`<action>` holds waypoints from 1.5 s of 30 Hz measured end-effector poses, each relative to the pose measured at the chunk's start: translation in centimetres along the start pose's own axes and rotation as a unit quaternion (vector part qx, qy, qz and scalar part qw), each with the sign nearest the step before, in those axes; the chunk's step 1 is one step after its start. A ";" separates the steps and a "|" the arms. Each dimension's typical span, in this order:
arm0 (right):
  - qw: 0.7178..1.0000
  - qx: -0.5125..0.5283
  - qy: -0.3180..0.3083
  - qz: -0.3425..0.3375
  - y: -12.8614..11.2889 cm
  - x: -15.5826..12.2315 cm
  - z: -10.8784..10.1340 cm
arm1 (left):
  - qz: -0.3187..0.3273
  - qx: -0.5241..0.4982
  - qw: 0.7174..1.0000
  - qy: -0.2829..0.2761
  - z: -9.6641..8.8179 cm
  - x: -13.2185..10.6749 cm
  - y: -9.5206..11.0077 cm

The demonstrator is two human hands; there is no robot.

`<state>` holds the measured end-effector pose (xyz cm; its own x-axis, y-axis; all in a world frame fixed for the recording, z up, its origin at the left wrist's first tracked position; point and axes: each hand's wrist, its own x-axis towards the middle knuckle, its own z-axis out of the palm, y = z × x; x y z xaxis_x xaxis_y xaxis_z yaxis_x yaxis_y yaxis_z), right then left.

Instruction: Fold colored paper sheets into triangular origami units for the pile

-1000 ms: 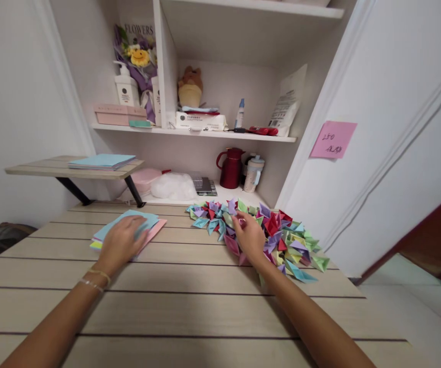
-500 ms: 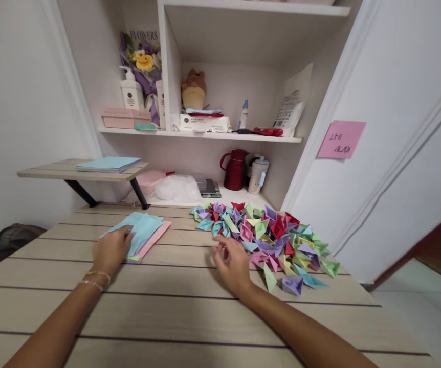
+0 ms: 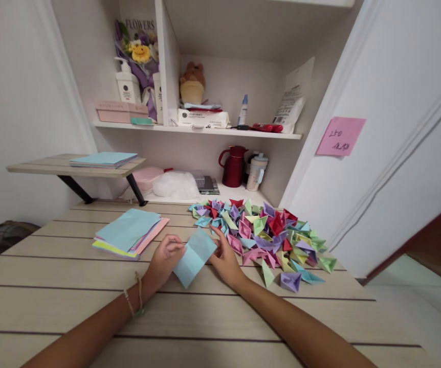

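A light-blue sheet of paper [image 3: 195, 257], marked by a crease across it, is held tilted above the table between my hands. My left hand [image 3: 168, 257] pinches its left edge with thumb and curled fingers. On the opposite edge, my right hand [image 3: 226, 259] grips the sheet, thumb low and index finger raised behind. Left of my hands lies a loose stack of coloured paper [image 3: 128, 230], blue on top with pink and yellow edges showing. Beyond my right hand spreads a heap of folded paper boats [image 3: 261, 225] in several colours.
At the left stands a small raised shelf [image 3: 51, 164] on black legs, carrying more blue paper [image 3: 103, 159]. Behind the table are a red jug [image 3: 234, 167], a pale cup [image 3: 257, 173] and a white plastic bag [image 3: 176, 185]. A pink note [image 3: 341, 136] sticks to the right wall.
My left hand has moved right from the paper stack, bringing a blue sheet to the middle. My right hand has closed on that sheet's other edge. The view has shifted slightly.
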<state>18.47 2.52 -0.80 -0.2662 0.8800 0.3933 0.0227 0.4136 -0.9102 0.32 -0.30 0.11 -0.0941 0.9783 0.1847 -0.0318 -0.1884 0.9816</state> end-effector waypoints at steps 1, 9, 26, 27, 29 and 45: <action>1.000 0.010 -0.009 0.003 0.1 0.0 0.0 | 0.006 0.011 1.000 0.006 0.0 -0.1 0.0; 0.986 -0.128 -0.091 -0.059 -0.9 -0.8 0.1 | -0.076 -0.053 0.996 -0.017 -0.5 -0.2 0.9; 0.999 -0.011 -0.035 0.028 -1.0 0.2 -0.5 | -0.041 0.014 0.995 -0.092 -0.2 -0.3 -0.5; 0.999 -0.006 -0.040 0.035 -1.0 0.1 -0.6 | -0.046 0.016 0.994 -0.097 -0.2 -0.3 -0.5; 0.997 0.006 -0.051 0.051 -0.9 0.1 -0.6 | -0.053 0.019 0.993 -0.100 -0.2 -0.3 -0.5; 0.977 0.182 -0.001 0.114 1.2 0.6 -0.2 | -0.021 -0.025 0.999 0.037 -0.5 0.2 -0.5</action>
<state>18.50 3.56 -1.61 -0.2959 0.9392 0.1741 -0.2618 0.0956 -0.9604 -0.21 -0.09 -0.35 -0.1647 0.9766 0.1384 -0.0864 -0.1540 0.9843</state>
